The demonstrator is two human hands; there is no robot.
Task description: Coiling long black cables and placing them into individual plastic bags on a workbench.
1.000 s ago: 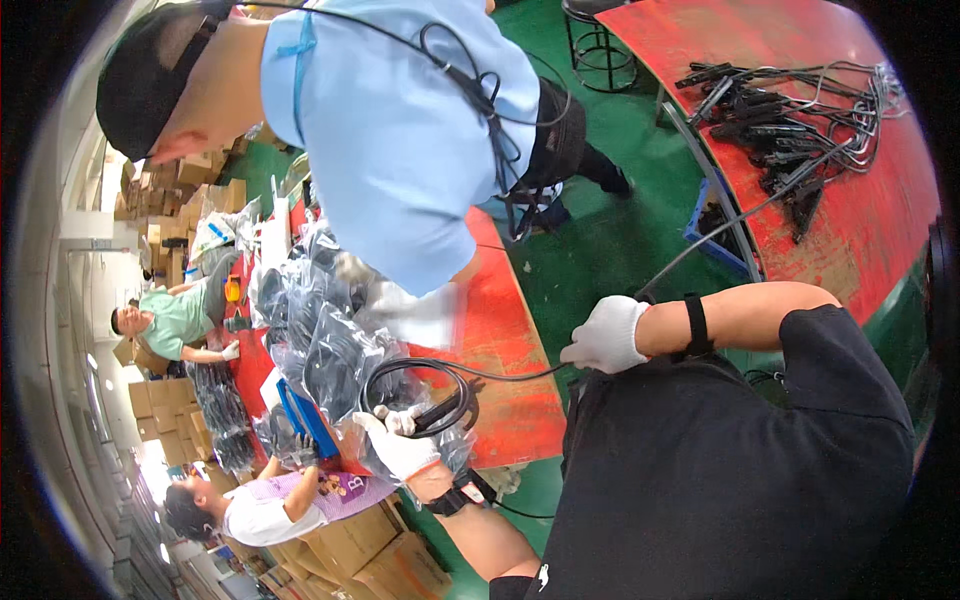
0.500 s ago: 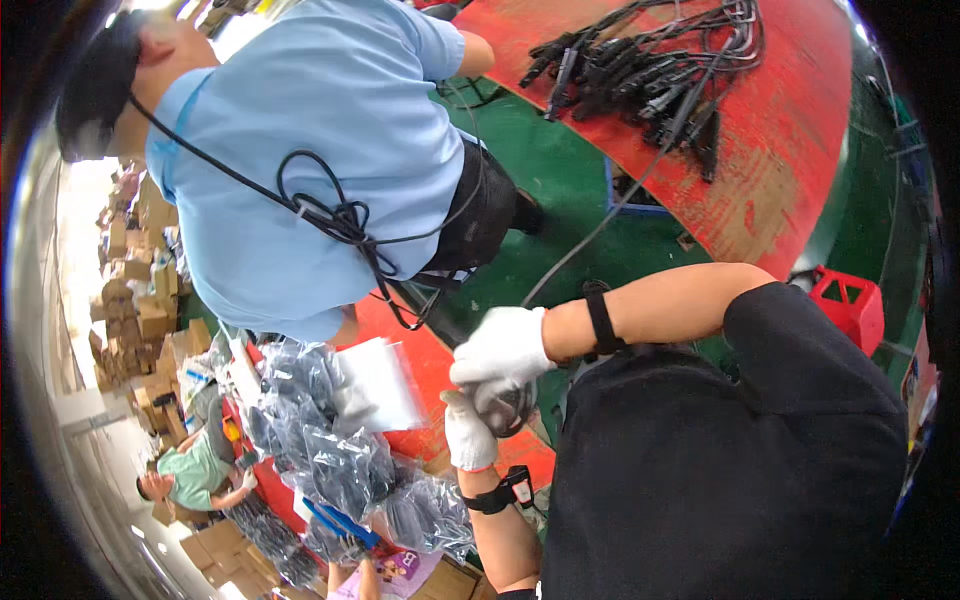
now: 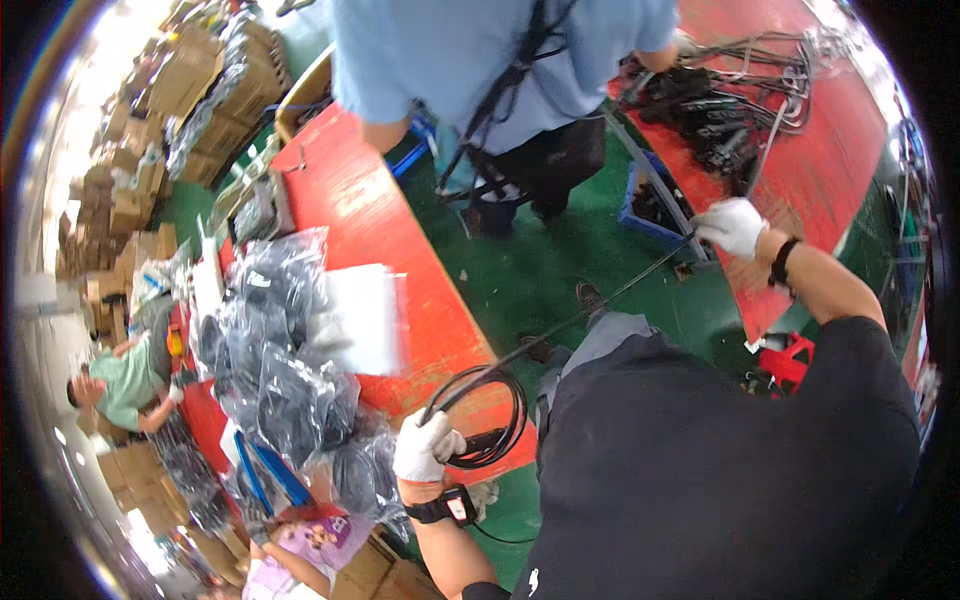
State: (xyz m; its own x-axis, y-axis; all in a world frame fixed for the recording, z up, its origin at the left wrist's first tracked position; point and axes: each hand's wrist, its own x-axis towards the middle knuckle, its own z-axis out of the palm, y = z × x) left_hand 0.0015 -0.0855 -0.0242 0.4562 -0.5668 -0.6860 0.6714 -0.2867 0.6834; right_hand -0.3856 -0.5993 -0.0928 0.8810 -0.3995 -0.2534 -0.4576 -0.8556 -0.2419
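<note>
Two pinches: your white-gloved left hand [image 3: 424,447] on the black cable coil [image 3: 519,424], right hand [image 3: 735,228] on its strand [image 3: 556,331]; lay loops evenly beside left fingers [image 3: 453,444].

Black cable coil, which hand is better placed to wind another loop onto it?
Probably the right hand: it holds the stretched cable leading to the coil, while the left hand grips the coil itself.

The wearer's two white-gloved hands [image 3: 424,447], one round coil of black cable [image 3: 485,442], two red-painted wooden desks [image 3: 370,210], three other people [image 3: 440,70] in blue, green and purple
</note>
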